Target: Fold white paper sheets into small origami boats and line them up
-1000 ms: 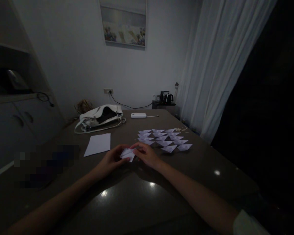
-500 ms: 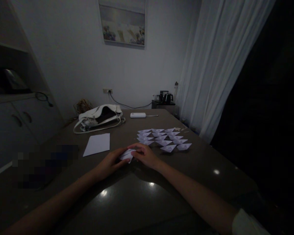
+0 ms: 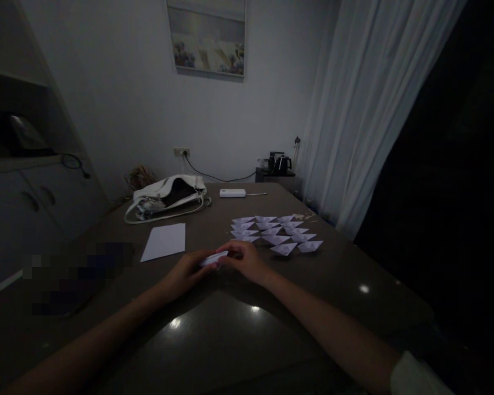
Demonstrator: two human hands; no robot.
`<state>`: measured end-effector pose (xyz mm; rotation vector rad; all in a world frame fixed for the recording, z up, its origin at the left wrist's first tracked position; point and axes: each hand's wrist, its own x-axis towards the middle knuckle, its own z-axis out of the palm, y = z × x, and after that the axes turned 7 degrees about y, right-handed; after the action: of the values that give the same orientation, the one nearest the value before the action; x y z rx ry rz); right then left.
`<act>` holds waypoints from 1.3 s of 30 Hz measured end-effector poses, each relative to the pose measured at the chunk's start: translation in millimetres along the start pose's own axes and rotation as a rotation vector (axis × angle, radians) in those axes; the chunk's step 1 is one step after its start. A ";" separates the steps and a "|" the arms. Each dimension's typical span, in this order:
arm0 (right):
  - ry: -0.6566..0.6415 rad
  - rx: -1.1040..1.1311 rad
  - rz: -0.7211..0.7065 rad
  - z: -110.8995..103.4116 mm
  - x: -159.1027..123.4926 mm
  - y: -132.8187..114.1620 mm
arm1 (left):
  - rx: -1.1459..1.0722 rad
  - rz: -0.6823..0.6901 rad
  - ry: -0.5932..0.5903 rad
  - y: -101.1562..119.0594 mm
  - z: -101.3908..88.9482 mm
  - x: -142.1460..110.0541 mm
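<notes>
White folded paper (image 3: 213, 258) sits just below the middle of the frame, seen nearly edge-on and pinched between both hands. The left hand (image 3: 186, 273) grips its left end, thumb along the near side and fingers behind; the right hand (image 3: 245, 261) is closed on its right end with thumb and fingertips. Both hands are low over a dark, glossy desk (image 3: 230, 334), which carries bright reflections in the lower part of the frame. Just beyond the right hand, right of centre, small white paper boats (image 3: 275, 240) stand close together in uneven rows, with small pale scraps (image 3: 302, 217) near their far right corner. Left of centre, near the left hand but apart from it, white paper (image 3: 164, 242) lies flat. Farther back, a white bag (image 3: 153, 193) rests with its mouth open and its strap on the desk, and a white power bank (image 3: 233, 193) with a short cable (image 3: 257, 194) lies near the far edge. A framed picture (image 3: 208, 46) hangs at the top centre, a pale curtain (image 3: 346, 109) falls at the upper right, and a dark kettle (image 3: 284, 164) stands right of centre behind the desk. Pixelated blocks hide a patch at the lower left.
</notes>
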<state>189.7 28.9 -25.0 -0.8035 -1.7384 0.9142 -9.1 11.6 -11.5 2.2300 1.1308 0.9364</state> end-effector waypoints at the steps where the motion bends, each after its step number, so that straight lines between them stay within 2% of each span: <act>1: 0.005 0.014 0.010 0.0 0.3 0.4 | -0.028 -0.004 -0.007 1.4 -0.1 -0.3; 9: 0.077 0.153 0.059 1.6 2.9 3.7 | -0.155 -0.040 -0.021 3.3 1.3 -1.1; 22: 0.125 0.014 0.021 -0.2 3.5 -2.0 | -0.157 -0.131 -0.067 5.8 1.6 -2.7; 26: 0.123 -0.003 0.022 0.3 3.4 -2.1 | -0.163 -0.123 -0.100 2.7 2.0 -2.4; 33: 0.212 0.010 0.025 -2.1 6.4 3.0 | -0.242 -0.199 -0.027 4.9 2.1 -0.7; 39: 0.055 0.037 0.072 2.1 2.5 2.4 | -0.265 -0.154 -0.038 2.6 3.4 0.3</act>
<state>187.2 31.7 -26.4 -0.8637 -1.6494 0.9614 -5.1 10.1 -11.9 1.9138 1.0762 0.9175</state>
